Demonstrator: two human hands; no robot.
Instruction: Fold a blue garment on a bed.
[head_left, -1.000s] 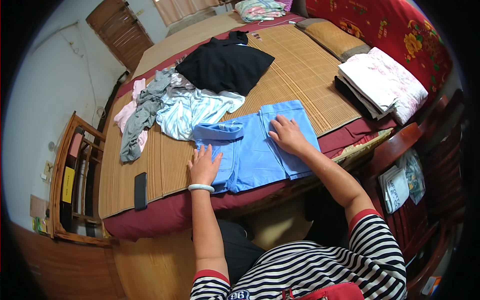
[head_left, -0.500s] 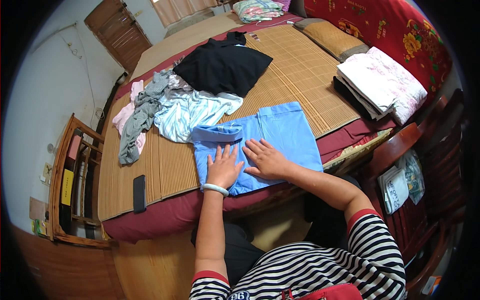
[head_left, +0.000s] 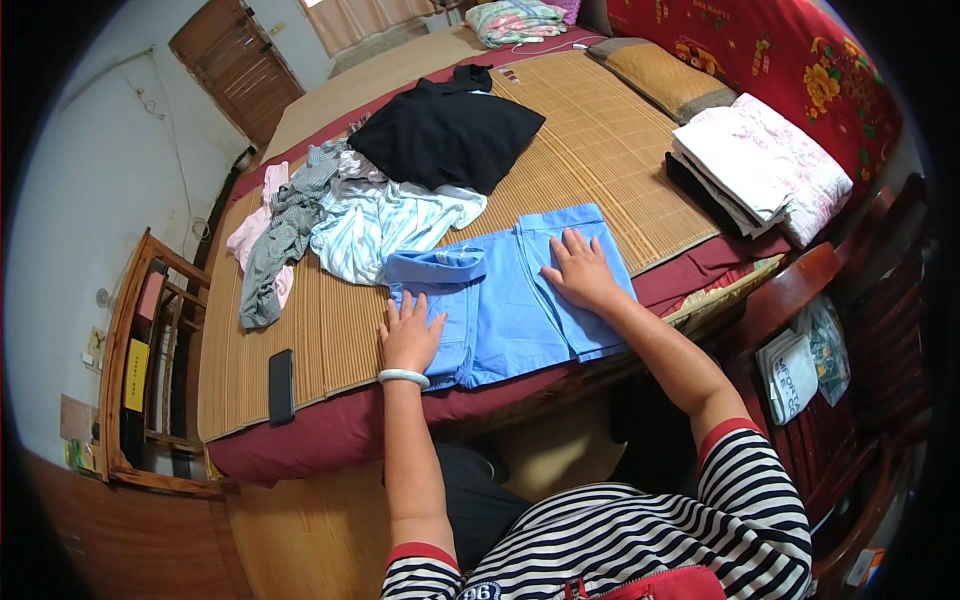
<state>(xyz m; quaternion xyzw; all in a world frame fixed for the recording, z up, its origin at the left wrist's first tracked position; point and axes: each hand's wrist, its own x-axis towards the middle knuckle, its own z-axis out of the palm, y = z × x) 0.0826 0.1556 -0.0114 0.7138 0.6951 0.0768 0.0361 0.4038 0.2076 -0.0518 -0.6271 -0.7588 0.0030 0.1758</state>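
Note:
A blue collared shirt point(head_left: 502, 305), partly folded, lies at the near edge of the bed with its collar toward the left. My left hand point(head_left: 411, 335) rests flat on its left side, just below the collar, fingers spread. On the folded right part of the shirt lies my right hand point(head_left: 582, 270), open with the fingers apart. Both palms touch the cloth and neither grips it. A pale bangle point(head_left: 404, 378) circles my left wrist.
Beyond the shirt is a loose pile with a black garment point(head_left: 450, 130), a blue-striped one point(head_left: 375, 235) and a grey one point(head_left: 268, 265). A phone point(head_left: 281, 388) lies on the bamboo mat point(head_left: 330, 345). Folded clothes point(head_left: 765, 165) are stacked at right, near a wooden chair point(head_left: 800, 285).
My hands have slid apart over the shirt, the left toward its left edge and the right up and to the right. The shirt's right side now shows a folded-over strip.

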